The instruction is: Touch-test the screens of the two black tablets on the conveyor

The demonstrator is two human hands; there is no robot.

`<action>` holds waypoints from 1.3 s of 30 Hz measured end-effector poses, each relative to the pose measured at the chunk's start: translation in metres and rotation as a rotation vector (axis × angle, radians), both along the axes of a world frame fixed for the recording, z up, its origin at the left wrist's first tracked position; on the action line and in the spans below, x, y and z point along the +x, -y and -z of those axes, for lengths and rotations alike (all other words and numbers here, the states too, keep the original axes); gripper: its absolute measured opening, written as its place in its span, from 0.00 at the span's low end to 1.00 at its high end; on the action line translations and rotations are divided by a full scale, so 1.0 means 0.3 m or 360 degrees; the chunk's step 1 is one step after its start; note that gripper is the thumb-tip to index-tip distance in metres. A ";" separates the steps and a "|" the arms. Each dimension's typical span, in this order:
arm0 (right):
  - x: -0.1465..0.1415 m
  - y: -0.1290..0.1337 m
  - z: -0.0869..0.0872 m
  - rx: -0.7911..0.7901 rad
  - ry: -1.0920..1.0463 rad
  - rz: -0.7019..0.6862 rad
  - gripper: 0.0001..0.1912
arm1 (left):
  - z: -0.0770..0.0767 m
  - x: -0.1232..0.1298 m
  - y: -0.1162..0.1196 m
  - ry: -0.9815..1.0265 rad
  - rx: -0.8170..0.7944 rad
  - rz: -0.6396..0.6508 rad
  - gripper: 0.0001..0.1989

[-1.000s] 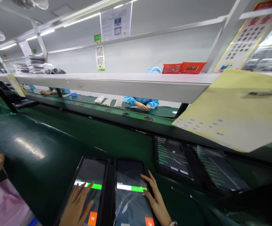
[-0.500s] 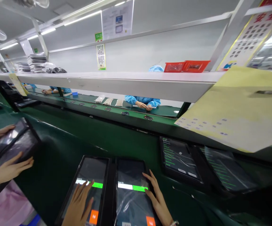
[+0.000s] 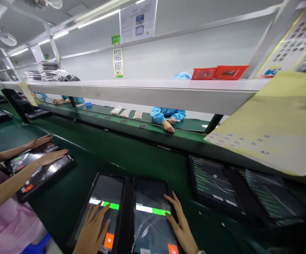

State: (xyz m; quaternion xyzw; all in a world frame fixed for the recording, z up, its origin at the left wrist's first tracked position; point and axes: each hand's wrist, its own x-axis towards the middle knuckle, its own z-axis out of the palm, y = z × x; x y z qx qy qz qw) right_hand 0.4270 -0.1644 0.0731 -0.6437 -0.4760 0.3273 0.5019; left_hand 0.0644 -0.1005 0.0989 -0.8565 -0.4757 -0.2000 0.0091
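Two dark tablets lie side by side on the green bench in front of me. My left hand (image 3: pixel 92 227) rests with spread fingers on the left tablet (image 3: pixel 110 188), its fingertips near the white and green bar. On the right tablet (image 3: pixel 149 192), my right hand (image 3: pixel 180 225) touches the right edge and the green bar's end, thumb and fingers apart. Both screens show an orange box low on the right. Neither hand grips anything. Clear film with wrinkles covers the right tablet.
Two more tablets (image 3: pixel 213 180) (image 3: pixel 271 194) lie at the right under a hanging yellow sheet (image 3: pixel 274 123). At the left, a person in pink has both hands on tablets (image 3: pixel 47 169). Across the bench, a person in blue sleeves (image 3: pixel 158 114) reaches down. Red bins (image 3: pixel 231 72) stand on the shelf.
The person at the left has lowered the held tablets onto the bench. The blue-sleeved person's hand has moved down to the ledge. My hands keep their places on the tablets; the view has shifted slightly.
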 end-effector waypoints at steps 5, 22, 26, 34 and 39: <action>0.005 0.000 0.011 0.0014 0.0012 -0.0008 0.31 | 0.004 0.007 -0.005 0.0082 -0.0235 -0.0061 0.21; 0.000 -0.003 0.026 0.0071 0.0040 0.0033 0.30 | -0.005 0.043 -0.014 0.0283 -0.0437 -0.0090 0.26; 0.009 -0.007 0.045 0.0087 0.0058 0.0035 0.31 | 0.010 -0.044 -0.049 0.0563 -0.0454 -0.0056 0.25; -0.081 0.023 -0.117 0.0462 0.1056 0.0177 0.24 | -0.039 -0.185 -0.019 0.1537 -0.0801 -0.0394 0.29; -0.326 0.038 -0.116 0.0697 0.1976 -0.0150 0.22 | -0.078 -0.131 0.010 0.1584 -0.0867 -0.0380 0.30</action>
